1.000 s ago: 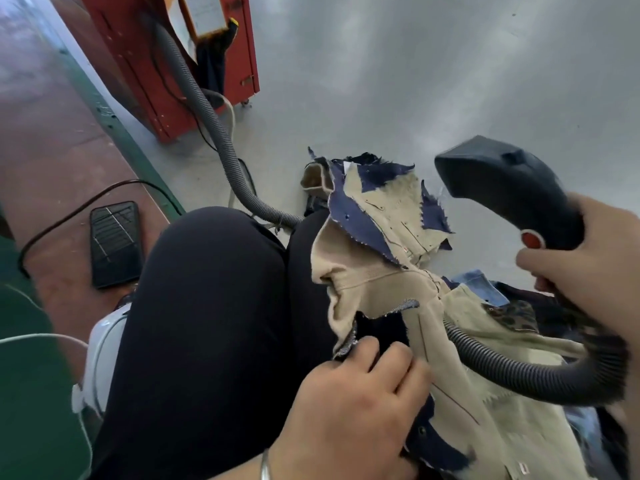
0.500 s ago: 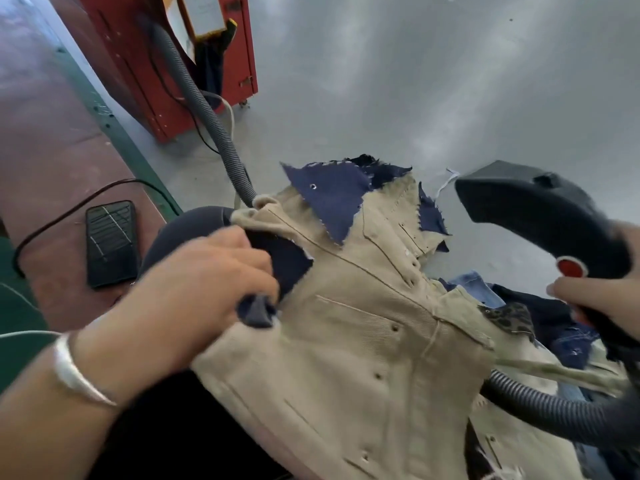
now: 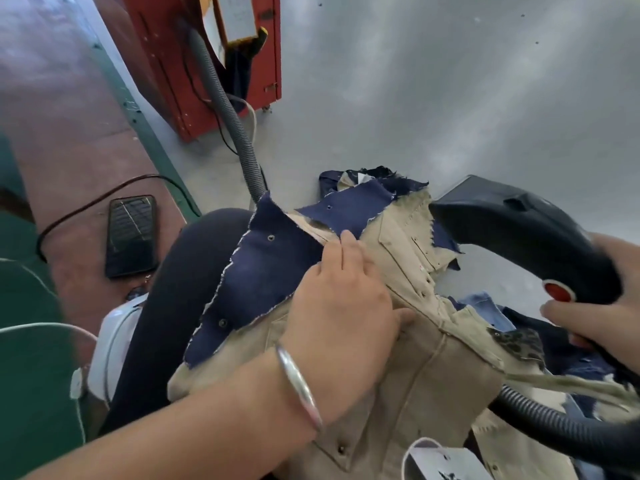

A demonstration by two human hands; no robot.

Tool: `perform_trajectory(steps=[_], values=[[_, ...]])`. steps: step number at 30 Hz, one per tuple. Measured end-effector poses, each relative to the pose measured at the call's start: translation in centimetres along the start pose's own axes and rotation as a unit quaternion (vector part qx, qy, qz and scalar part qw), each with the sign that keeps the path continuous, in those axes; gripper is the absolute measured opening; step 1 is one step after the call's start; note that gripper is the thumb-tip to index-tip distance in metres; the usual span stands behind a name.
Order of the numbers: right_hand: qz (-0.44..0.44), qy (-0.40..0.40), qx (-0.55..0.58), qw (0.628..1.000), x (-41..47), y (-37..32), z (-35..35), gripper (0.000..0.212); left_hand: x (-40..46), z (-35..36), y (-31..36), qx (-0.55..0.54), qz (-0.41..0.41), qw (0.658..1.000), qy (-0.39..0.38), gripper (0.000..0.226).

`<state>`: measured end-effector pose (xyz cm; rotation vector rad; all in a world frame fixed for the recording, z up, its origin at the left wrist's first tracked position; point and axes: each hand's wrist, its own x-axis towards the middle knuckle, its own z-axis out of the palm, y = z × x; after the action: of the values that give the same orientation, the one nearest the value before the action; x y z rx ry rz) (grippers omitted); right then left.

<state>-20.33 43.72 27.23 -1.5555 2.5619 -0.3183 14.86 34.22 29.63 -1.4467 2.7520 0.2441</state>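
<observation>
I'm laying my left hand (image 3: pixel 339 306) flat on the beige jacket (image 3: pixel 433 375) that's draping over my lap. My fingers (image 3: pixel 349 247) are straight and close together, pressing the cloth down near the collar, with the thumb sticking out sideways. Right against my fingertips, on their left, the navy flap (image 3: pixel 270 271) with its frayed edge is lying turned open. My bangle (image 3: pixel 299 386) is sitting on the wrist behind them.

My right hand (image 3: pixel 599 317) is wrapping round the grip of the black nozzle (image 3: pixel 512 223), fingers clamped on it, and the red button (image 3: pixel 557 291) is showing just above my forefinger. The nozzle's front end is hanging just beyond my left fingertips, by the jacket's far edge; whether it's touching the cloth, I can't tell. Its ribbed hose (image 3: pixel 554 427) is curling below my right hand and across the jacket.

Well off to the left of my left fingers a phone (image 3: pixel 131 235) is lying on the reddish floor, and far ahead a red cabinet (image 3: pixel 166 64) is standing.
</observation>
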Motion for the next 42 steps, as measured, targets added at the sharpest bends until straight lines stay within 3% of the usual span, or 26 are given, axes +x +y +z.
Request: perform_trajectory(steps=[3,7,11,14,16,22,26,30,34,38,42], values=[[-0.015,-0.027,-0.002,1.000,-2.0,-4.1,-1.1,0.064,-0.3,1.1,0.0,0.006,0.027,0.999,0.029,0.085],[-0.076,-0.084,-0.007,0.994,-2.5,-12.7,-4.2,0.047,-1.5,1.6,0.4,0.006,0.001,1.000,-0.001,0.079],[-0.128,-0.106,-0.068,0.984,-2.0,-20.5,-6.9,0.030,-1.6,2.0,0.5,-0.006,0.023,0.999,0.021,0.070],[-0.135,-0.135,-0.111,0.975,-0.9,-23.6,-7.3,0.045,-1.7,2.0,0.7,0.002,0.012,1.000,-0.003,0.069],[-0.136,-0.168,-0.148,0.965,0.3,-24.9,-6.7,0.034,-1.7,1.9,0.7,0.011,0.009,1.000,-0.011,0.068],[-0.247,-0.155,-0.247,0.924,3.5,-29.6,-4.4,0.021,-1.3,2.5,0.3,0.024,0.012,1.000,-0.001,0.070],[-0.276,-0.133,-0.246,0.919,6.7,-32.8,-0.8,0.007,-1.2,2.4,0.4,0.007,0.025,1.000,0.009,0.073],[-0.227,-0.145,-0.202,0.942,9.4,-32.6,0.1,0.025,-1.3,2.2,0.1,-0.023,0.028,0.999,0.041,0.091],[-0.158,-0.089,-0.135,0.974,8.8,-28.1,-3.4,0.025,-1.2,1.5,1.4,-0.017,0.001,1.000,-0.006,0.125],[-0.124,-0.078,-0.049,0.988,3.5,-23.3,-6.2,0.024,-0.9,2.0,2.1,-0.029,0.023,0.999,0.007,0.123],[-0.092,-0.081,-0.016,0.992,-0.9,-20.2,-7.1,0.042,-0.7,3.4,2.4,-0.065,0.178,0.981,0.038,0.108]])
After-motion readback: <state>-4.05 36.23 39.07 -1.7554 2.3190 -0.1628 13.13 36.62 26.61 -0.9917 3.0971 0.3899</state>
